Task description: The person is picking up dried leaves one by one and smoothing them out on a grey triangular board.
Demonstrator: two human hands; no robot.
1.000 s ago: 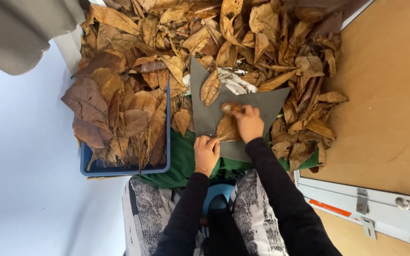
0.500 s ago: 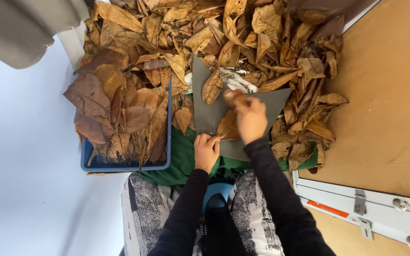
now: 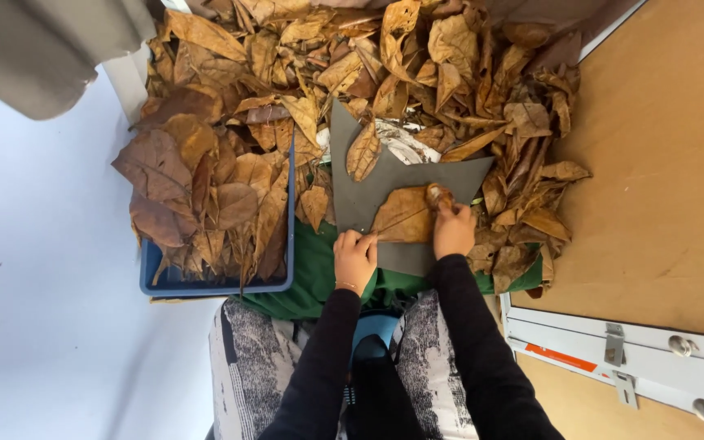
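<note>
A grey sheet (image 3: 385,175) lies over a green cloth (image 3: 307,273) in front of my knees. One flat dry brown leaf (image 3: 403,216) rests on the sheet. My left hand (image 3: 356,259) pinches the leaf's near end against the sheet's edge. My right hand (image 3: 454,230) grips a small brown pad (image 3: 438,195) and presses it on the leaf's right end. A second, smaller leaf (image 3: 363,152) lies further up the sheet.
A big heap of dry leaves (image 3: 450,73) surrounds the sheet at the far side and right. A blue crate (image 3: 213,287) at the left is full of leaves. A brown board (image 3: 662,163) and a white panel with latches (image 3: 613,346) are at the right.
My right hand went up the sheet with the pad, then came back down to the right. The leaf now lies flatter. My left hand stayed at the leaf's near end.
</note>
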